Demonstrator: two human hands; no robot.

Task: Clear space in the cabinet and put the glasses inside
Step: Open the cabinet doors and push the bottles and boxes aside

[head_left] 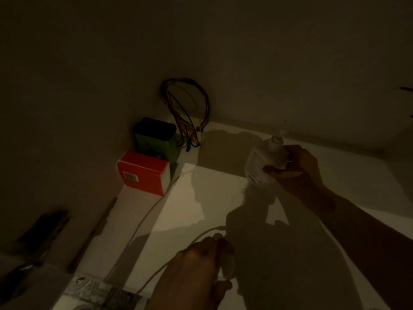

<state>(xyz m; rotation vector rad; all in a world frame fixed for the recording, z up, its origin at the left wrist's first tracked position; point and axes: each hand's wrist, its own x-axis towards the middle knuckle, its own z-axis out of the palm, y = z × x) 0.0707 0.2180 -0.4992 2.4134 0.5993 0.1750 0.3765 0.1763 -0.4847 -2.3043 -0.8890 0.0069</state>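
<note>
Cabinet shelf (pixel 201 198): clearing judged under way. Orange box (pixel 143 173), green box (pixel 156 139), wire bundle (pixel 185 110): beyond left hand. White bottle (pixel 266 162): gripped in right hand (pixel 299 171), to be lifted out. White cable (pixel 156 271): clasped in left hand (pixel 196 271). Glasses: not seen.

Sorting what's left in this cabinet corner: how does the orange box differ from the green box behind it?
The orange box is lighter, with a barcode label and a white side; the green box has a black top and no label I can make out. The orange box sits nearer the front, the green box farther back beside the bundle of coloured wires. Both rest on the white shelf against the left wall, neither in a hand.
</note>
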